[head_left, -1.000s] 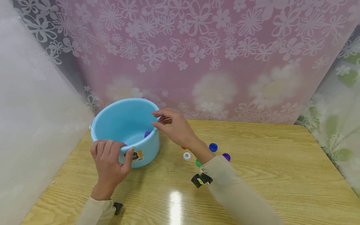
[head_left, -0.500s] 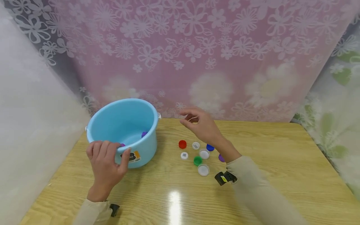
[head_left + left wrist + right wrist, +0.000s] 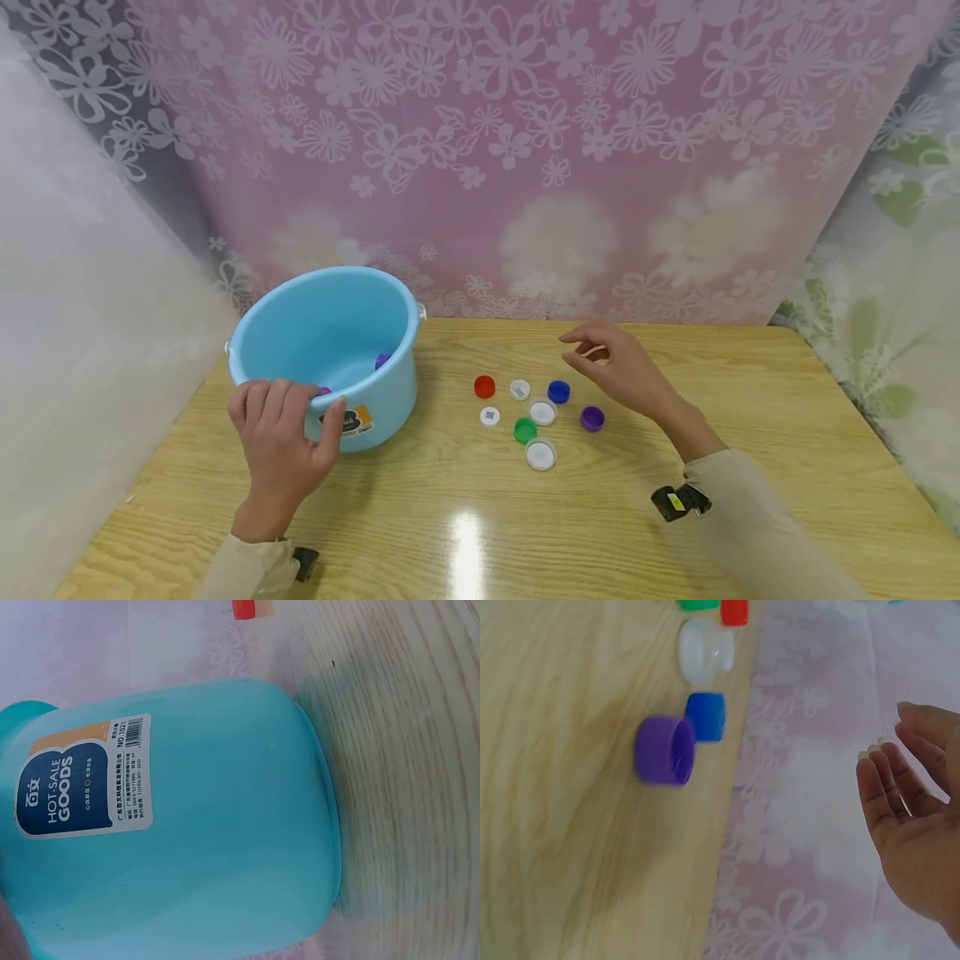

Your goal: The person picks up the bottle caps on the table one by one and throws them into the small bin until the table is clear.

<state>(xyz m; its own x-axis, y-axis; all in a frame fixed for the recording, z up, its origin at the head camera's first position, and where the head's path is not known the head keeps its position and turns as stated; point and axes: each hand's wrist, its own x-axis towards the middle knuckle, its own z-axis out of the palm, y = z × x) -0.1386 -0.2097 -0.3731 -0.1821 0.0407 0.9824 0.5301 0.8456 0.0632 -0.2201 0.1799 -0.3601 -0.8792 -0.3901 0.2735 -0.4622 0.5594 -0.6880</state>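
My left hand grips the near rim of a light blue bucket, fingers over the edge and thumb outside. Inside the bucket a purple cap lies by the right wall, and another purple bit shows near my fingers. A printed label fills part of the bucket's side in the left wrist view. My right hand hovers above the table, loosely bent and holding nothing. Nearest to it are a purple bottle cap and a blue bottle cap, both apart from the fingers.
Left of those lie a red cap, a green cap, two small white caps, one of them nearer, and two clear-rimmed white lids, the nearer lid included. A pink floral curtain hangs behind the wooden table.
My right hand has moved from the bucket's right rim across to the right, past the caps, uncovering them. My left hand has kept its grip on the rim.
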